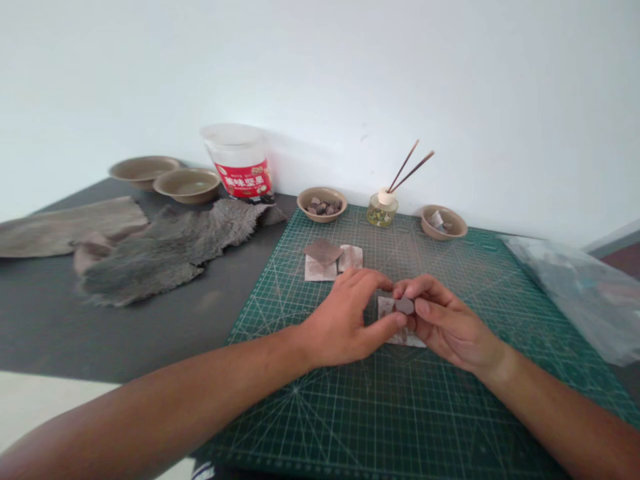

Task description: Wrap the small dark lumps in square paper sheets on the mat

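Note:
Pinched between the thumb and fingers of my right hand (447,320) is a small grey-brown piece (405,305) with a flat face, perhaps stone or clay. My left hand (353,317) curves in from the other side, its thumb and forefinger apart. Its thumb tip lies close to the piece's lower edge; whether it touches I cannot tell. Under both hands a smudged, whitish sheet of sandpaper or paper (413,339) lies on the green cutting mat (320,413), partly hidden. Beyond my left hand rest a brown square sheet (323,251) and smudged pale squares (351,256).
Along the wall stand a bowl of small brown pieces (323,208), a reed diffuser (383,208) and a bowl with paper scraps (445,223). To the left are two bowls (187,187), a plastic tub (240,160) and grey cloths (165,250). Clear plastic bag (575,287) lies right.

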A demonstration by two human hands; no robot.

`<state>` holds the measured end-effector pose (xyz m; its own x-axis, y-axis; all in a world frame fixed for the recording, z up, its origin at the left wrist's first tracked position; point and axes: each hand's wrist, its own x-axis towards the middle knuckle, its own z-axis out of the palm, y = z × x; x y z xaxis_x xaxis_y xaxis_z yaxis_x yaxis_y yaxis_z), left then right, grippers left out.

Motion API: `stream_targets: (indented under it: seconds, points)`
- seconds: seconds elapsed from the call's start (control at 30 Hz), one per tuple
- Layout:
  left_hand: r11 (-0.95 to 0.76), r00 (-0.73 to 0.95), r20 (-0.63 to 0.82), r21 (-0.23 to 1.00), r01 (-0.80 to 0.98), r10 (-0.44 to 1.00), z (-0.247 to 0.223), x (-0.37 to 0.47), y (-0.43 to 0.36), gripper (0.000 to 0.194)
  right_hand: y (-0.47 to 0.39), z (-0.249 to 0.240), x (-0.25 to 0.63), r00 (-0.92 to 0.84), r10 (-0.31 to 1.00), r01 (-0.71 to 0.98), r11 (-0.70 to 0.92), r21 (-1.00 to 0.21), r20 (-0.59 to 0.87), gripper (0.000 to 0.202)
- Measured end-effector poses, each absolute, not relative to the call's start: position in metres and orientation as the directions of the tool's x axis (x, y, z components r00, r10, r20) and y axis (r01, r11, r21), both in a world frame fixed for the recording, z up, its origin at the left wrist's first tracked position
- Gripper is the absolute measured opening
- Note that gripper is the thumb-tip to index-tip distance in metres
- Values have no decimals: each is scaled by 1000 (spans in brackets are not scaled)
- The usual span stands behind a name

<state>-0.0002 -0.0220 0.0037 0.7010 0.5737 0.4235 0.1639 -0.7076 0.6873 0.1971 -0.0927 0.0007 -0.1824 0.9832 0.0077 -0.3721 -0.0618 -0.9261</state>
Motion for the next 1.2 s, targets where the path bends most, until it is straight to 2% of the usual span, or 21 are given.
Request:
stream_targets:
  seconds: [0.1,0.3,0.53,0.67,0.8,0.93,1.2]
  points:
    - [-693,667,477,716,84,573,5,1,-24,32,-94,2,196,-227,974,-469,-100,-877,10,13]
    - [-686,656,566,720,-99,500,3,3,-27,38,-95,5,192,-264,964,-556,-188,-810,-43,37]
    - [-513,718,466,840,-175,517,-4,8,-25,21,-95,4,190,-283,958,-544,-201,-814,-48,42]
    - [-380,736,417,896,-231,534,-4,10,-24,11,-95,6,188,-306,951,-514,-196,-835,-35,36]
    - [-314,740,387,917,-246,551,-4,12,-25,11,-94,6,187,-354,935,-492,-204,-846,-20,32]
    - [-335,724,397,912,-239,564,-1,13,-25,15,-94,3,189,-379,925,-492,-228,-840,-29,38]
    - [-495,727,447,852,-169,521,3,11,-24,26,-94,3,194,-390,920,-482,-227,-846,-24,39]
